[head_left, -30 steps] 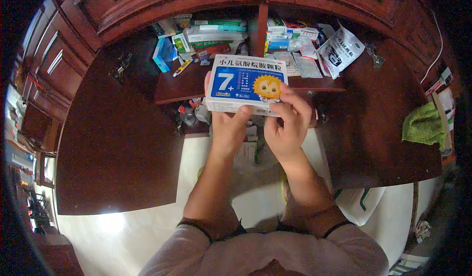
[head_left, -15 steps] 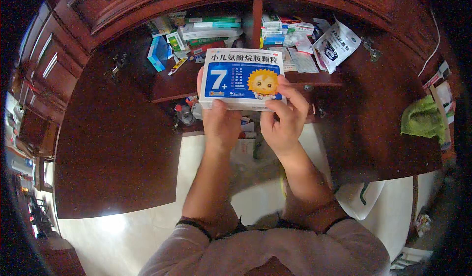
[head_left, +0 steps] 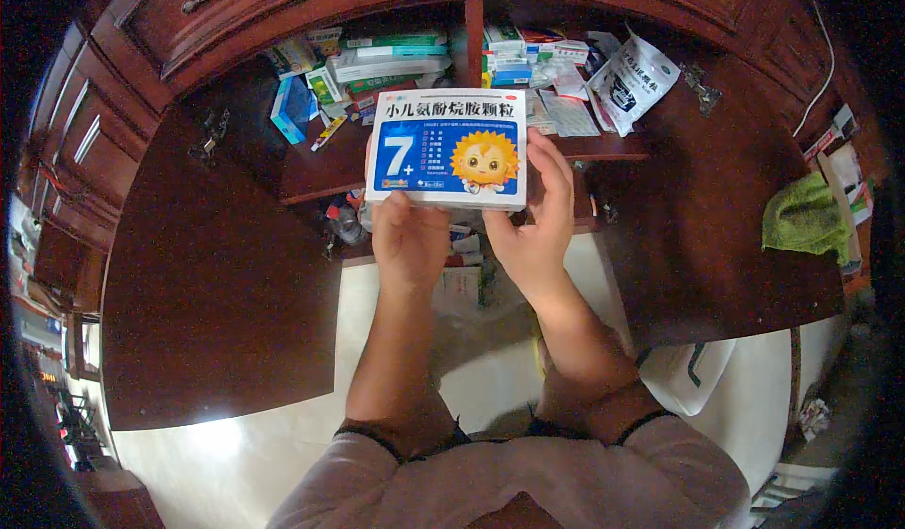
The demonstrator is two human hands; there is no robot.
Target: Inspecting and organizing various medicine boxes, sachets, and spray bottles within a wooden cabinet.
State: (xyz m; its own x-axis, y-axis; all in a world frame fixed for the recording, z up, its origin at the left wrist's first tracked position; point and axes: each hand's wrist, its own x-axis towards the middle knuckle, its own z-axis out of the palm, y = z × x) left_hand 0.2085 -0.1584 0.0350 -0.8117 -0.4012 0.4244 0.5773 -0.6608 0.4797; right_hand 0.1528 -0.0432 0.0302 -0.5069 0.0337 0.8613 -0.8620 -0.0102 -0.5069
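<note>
A white and blue medicine box point(head_left: 434, 163) with a yellow cartoon sun is held up in front of the open cabinet, its broad printed face toward me. My left hand point(head_left: 409, 244) grips the lower left of the box, thumb on the bottom edge and the other fingers mostly hidden behind. My right hand point(head_left: 539, 232) holds the lower right corner, with the thumb at the bottom edge and fingers along the right side. Behind the box, a cabinet shelf point(head_left: 316, 173) carries stacked medicine boxes point(head_left: 394, 65) on the left and more small boxes point(head_left: 512, 71) right of the divider.
Two dark red cabinet doors point(head_left: 222, 293) point(head_left: 716, 246) stand swung open on either side. A white pouch point(head_left: 633, 84) leans at the shelf's right end. A green cloth point(head_left: 806, 216) hangs at far right. Below lie a lower compartment with a clear bottle point(head_left: 347, 224) and a white bin point(head_left: 693, 378).
The box has shifted slightly left and tipped, so its printed face shows more squarely. My right fingers have moved off its front to its right side.
</note>
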